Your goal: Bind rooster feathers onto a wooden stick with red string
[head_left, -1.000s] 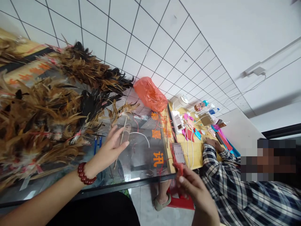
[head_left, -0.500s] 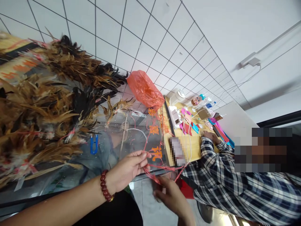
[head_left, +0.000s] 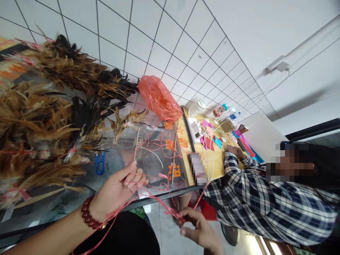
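Pink-red plastic string (head_left: 162,202) runs in strands between my two hands, just over the front edge of the glass-topped table (head_left: 148,200). My left hand (head_left: 120,189), with a dark red bead bracelet (head_left: 89,216) on its wrist, has its fingers curled around the string. A loose length trails down past that wrist. My right hand (head_left: 198,226) pinches the bunched part of the string beyond the table edge, above the floor. More string lies in loops on the glass near the orange characters (head_left: 174,171).
Bundles of brown and black feathers (head_left: 47,120) cover the left. Blue thread snips (head_left: 100,163) lie near them. A red plastic bag (head_left: 160,99) rests against the tiled wall. On the right, a person in a plaid shirt (head_left: 247,191) sits at a wooden table (head_left: 216,163) holding a power strip (head_left: 195,130).
My left hand has moved left and slightly down, away from my right hand. The string between them is now stretched longer, and loops lie on the glass.
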Demonstrator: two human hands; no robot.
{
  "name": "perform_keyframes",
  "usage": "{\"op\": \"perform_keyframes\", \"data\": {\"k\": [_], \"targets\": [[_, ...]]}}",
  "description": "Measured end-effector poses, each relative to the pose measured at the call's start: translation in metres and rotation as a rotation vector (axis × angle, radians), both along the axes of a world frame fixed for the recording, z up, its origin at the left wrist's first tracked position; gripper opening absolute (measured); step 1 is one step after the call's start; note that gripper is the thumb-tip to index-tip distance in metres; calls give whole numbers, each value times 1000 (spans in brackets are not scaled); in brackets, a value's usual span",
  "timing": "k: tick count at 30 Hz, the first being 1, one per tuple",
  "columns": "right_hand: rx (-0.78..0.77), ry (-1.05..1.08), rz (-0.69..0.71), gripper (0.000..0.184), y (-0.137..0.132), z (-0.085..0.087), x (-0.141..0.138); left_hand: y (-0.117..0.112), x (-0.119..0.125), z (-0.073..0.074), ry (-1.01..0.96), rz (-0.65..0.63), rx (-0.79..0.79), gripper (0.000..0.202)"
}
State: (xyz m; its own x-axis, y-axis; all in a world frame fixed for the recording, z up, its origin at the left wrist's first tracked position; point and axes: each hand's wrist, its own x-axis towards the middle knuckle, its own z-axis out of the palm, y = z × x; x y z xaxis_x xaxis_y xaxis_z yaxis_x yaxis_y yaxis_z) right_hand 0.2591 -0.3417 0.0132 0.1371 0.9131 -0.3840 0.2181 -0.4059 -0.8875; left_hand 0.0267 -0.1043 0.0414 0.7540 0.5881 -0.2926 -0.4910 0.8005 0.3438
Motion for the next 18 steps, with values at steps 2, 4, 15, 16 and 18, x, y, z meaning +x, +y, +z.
{"op": "perform_keyframes", "data": {"k": [2, 4, 15, 16, 18], "targets": [[-43, 196, 54, 49, 0, -18, -5, 1, -6, 0, 60, 15, 79, 42], [-83, 280, 59, 55, 1, -41, -7, 2, -10, -3, 190, 41, 161, 28], [-425, -98, 6, 22, 5, -112, -21, 9, -32, 8, 148, 195, 82, 12], [-466, -171, 19, 21, 6, -113, -22, 7, -35, 13, 140, 205, 85, 13], [-517, -322, 70, 24, 9, -111, -25, 2, -44, 21, 132, 227, 151, 13]]}}
